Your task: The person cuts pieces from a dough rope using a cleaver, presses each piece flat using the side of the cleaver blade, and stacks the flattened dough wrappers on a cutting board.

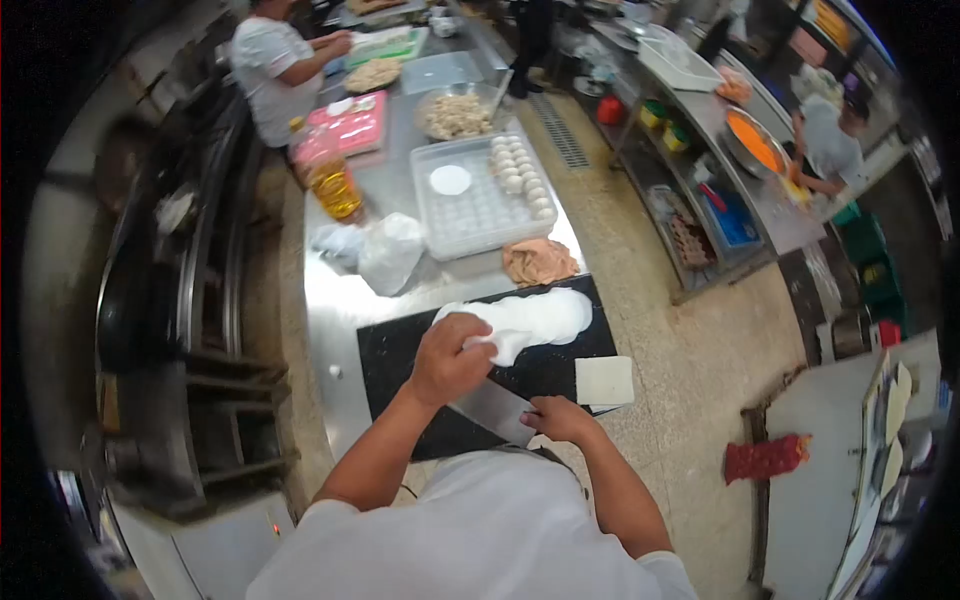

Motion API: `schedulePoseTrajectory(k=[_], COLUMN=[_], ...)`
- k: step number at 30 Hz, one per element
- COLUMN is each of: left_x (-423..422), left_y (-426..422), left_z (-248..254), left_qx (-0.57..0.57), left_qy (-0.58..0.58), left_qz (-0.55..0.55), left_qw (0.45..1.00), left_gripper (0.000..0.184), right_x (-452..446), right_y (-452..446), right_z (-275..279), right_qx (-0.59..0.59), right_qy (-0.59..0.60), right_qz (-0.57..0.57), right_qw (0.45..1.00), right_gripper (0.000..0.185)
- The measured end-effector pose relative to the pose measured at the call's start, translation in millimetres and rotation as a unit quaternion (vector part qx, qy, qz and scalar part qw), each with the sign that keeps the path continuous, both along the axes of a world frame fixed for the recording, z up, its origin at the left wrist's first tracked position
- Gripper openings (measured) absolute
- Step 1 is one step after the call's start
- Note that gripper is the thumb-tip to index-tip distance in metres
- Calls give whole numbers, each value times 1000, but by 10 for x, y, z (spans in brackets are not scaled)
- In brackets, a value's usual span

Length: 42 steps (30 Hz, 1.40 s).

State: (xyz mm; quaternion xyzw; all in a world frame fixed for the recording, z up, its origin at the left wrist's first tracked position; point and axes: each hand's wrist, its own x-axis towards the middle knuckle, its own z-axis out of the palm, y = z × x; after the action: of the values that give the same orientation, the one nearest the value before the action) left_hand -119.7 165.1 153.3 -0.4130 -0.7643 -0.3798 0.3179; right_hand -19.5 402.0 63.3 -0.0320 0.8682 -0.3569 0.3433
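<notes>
On a black board (395, 365) lies a long, soft white piece of dough (545, 315). My left hand (452, 360) has its fingers curled closed on the near left end of this dough, and a flap of it hangs beside the fingertips. My right hand (562, 418) is closed around the handle of a broad-bladed cleaver (492, 412). The blade lies low over the board's near side, pointing left beneath my left hand. A square white pad (604, 381) sits at the board's right edge.
Beyond the board are a pinkish lump of meat paste (540, 262), a plastic bag (390, 253) and a plastic tray (435, 215) holding several white balls. An oil bottle (335, 190) stands left. Other people work at far left (270, 65) and far right (832, 145).
</notes>
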Motion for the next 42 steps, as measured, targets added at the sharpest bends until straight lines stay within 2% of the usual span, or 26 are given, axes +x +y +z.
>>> schedulePoseTrajectory(k=[3, 4, 6, 7, 8, 9, 10, 11, 12, 13, 15, 17, 18, 20, 21, 22, 23, 24, 26, 27, 29, 31, 37, 42], left_x=[-177, -224, -272, -266, -256, -226, -221, -274, -326, -248, -105, 21, 81, 209, 187, 206, 187, 167, 153, 130, 104, 137, 379, 721], left_y=[13, -46, -85, -114, -111, -118, -196, -298, -347, -265, -241, -220, -196, -132, -48, 1, 47, 95, 170, 225, 334, 449, 828, 1295], left_z=[-192, -342, -243, -222, -291, -402, -550, -714, -701, -715, -732, -916, -934, -901, -863, -798, -757, -721, -663, -642, -622, -636, -754, -754], left_qx=[28, 37, 82, 119, 209, 291, 291, 395, 473, 506, 567, 563, 560, 544, 529, 508, 506, 496, 479, 477, 475, 464, 457, 439], left_qy=[-11, -15, -34, -85, -209, -331, -333, -517, -664, -674, -684, -706, -718, -725, -728, -725, -725, -737, -753, -757, -761, -763, -766, -763], left_qz=[-43, -40, -37, -26, -23, -15, -15, -60, -104, -7, -18, -54, -72, -66, -74, -97, -100, -105, -109, -112, -110, -150, -142, -133], left_qw=[999, 998, 995, 989, 955, 897, 897, 757, 570, 538, 459, 427, 407, 417, 430, 455, 457, 447, 437, 433, 427, 425, 429, 456], left_gripper=[23, 27, 32, 27, 27, 30, 30, 35, 41, 45, 44, 45, 45, 46, 46, 45, 45, 45, 45, 44, 43, 40, 39, 36], right_x=[-269, -348, -356, -396, -442, -470, -474, -510, -549, -556, -549, -516, -456, -371, -383, -327, -279, -260, -192, -152, -28, 141, 458, 573], right_y=[-101, -168, -280, -305, -296, -303, -347, -369, -386, -405, -421, -396, -382, -414, -398, -393, -349, -285, -174, -128, -77, -36, 334, 881], right_z=[-112, -35, -63, -162, -247, -212, -138, -75, -66, -64, -111, -197, -198, -192, -185, -180, -176, -143, -86, -14, 165, 194, 191, 282], right_qx=[55, 83, 115, 102, 90, 94, 101, 109, 109, 134, 157, 168, 165, 175, 175, 161, 149, 149, 39, 40, -11, -38, -89, -137], right_qy=[33, 29, 17, 72, 129, 131, 127, 127, 131, 136, 140, 237, 233, 316, 326, 336, 343, 344, 338, 340, 271, 271, 287, 283], right_qz=[74, 72, 54, 58, 68, 64, 80, 100, 103, 109, 112, 105, 107, 41, 37, -4, -42, -45, -106, -110, -147, -162, -142, -172], right_qw=[995, 993, 992, 990, 985, 985, 983, 981, 980, 976, 971, 951, 952, 931, 929, 928, 926, 926, 934, 933, 951, 948, 943, 934], right_gripper=[41, 38, 35, 32, 31, 31, 31, 33, 33, 34, 36, 33, 33, 31, 31, 30, 29, 29, 28, 28, 25, 24, 16, 16])
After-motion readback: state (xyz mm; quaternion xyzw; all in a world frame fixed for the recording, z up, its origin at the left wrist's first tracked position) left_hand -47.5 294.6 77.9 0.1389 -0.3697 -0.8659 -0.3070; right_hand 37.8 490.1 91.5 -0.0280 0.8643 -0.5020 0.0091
